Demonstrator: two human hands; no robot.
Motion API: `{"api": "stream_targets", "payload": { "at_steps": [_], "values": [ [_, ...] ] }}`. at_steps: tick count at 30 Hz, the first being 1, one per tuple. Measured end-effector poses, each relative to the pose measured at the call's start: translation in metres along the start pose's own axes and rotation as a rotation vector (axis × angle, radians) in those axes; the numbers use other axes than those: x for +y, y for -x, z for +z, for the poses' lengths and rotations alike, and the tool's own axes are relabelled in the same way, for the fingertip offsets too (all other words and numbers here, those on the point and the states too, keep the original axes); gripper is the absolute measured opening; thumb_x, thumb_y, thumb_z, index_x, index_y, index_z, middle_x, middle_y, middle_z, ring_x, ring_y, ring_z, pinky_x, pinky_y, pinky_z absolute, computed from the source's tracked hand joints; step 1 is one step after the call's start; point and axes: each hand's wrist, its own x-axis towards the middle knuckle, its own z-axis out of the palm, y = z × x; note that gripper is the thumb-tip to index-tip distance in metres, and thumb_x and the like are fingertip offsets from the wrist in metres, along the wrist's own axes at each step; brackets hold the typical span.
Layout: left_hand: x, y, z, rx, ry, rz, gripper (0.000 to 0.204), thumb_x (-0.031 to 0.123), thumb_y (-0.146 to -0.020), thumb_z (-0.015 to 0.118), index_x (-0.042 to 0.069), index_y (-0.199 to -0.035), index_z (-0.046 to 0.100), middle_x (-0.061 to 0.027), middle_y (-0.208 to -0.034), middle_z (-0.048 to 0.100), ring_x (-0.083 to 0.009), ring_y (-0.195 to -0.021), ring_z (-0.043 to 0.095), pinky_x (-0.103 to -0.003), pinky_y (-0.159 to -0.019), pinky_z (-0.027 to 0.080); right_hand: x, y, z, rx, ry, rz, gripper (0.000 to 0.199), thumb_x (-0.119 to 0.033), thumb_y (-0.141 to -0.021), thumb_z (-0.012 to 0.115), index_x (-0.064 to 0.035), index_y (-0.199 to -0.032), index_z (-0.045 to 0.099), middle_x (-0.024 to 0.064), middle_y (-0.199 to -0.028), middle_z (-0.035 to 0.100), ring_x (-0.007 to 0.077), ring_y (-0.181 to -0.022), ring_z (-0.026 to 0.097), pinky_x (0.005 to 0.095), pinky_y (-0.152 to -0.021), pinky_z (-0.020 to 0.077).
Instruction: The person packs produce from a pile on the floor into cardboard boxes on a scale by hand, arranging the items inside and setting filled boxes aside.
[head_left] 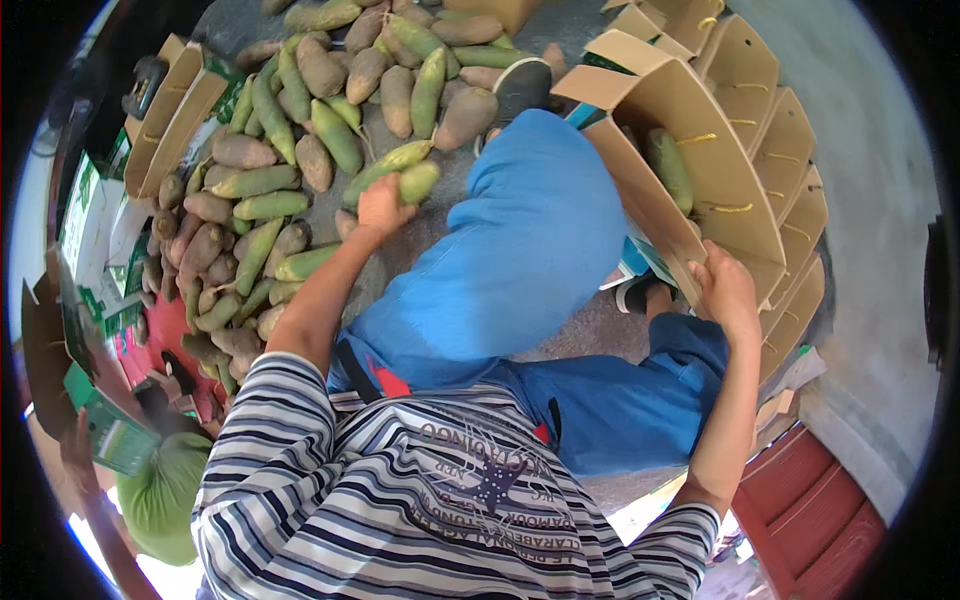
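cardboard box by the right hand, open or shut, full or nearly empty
Open and nearly empty: the brown cardboard box has its flaps up, the right hand holds its rim, and only one green radish shows inside.

I saw my left hand (381, 208) closed on a green, earth-smeared radish (413, 181), lying tilted at the heap's edge, my right hand (727, 290) gripping an open cardboard box (690, 150) by its flap (one radish inside).

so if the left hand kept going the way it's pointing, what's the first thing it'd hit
The left hand already closes on a green radish. Straight on, up the picture, it would likely meet the pile of radishes on the ground, though depth is unclear.
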Motion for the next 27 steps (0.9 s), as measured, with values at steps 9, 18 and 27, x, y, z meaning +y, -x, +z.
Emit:
{"api": "stream_targets", "payload": {
  "at_steps": [9,18,27],
  "values": [
    [0.083,-0.031,-0.185,0.758,1.182,0.172,0.038,0.008,-0.072,0.071,-0.004,-0.102,0.051,-0.0093,-0.092,0.061,-0.0164,-0.083,0.059,-0.028,-0.076,0.047,0.002,-0.005,0.007,-0.046,0.006,0.002,0.035,-0.023,-0.081,0.055,-0.002,-0.109,0.052,0.019,-0.1,0.058,0.0355,-0.094,0.053,0.0427,-0.079,0.0424],
    [0.215,-0.035,-0.28,0.624,0.56,0.878,0.048,0.016,-0.07,0.07,0.004,-0.112,0.051,-0.013,-0.108,0.055,-0.0217,-0.098,0.056,-0.032,-0.084,0.044,0.0,-0.006,0.012,0.038,0.017,-0.042,0.029,-0.021,-0.08,0.056,-0.0047,-0.103,0.052,0.0167,-0.09,0.06,0.0328,-0.089,0.057,0.0429,-0.075,0.0445],
    [0.089,-0.083,-0.191,0.461,0.549,0.38,0.042,0.029,-0.079,0.061,0.001,-0.109,0.052,-0.0167,-0.101,0.057,-0.0279,-0.097,0.055,-0.036,-0.081,0.044,0.004,0.0,0.009,0.053,-0.011,-0.069,0.028,-0.021,-0.08,0.056,-0.0044,-0.103,0.052,0.018,-0.093,0.059,0.0344,-0.09,0.056,0.0438,-0.075,0.0438]
  ]
}}
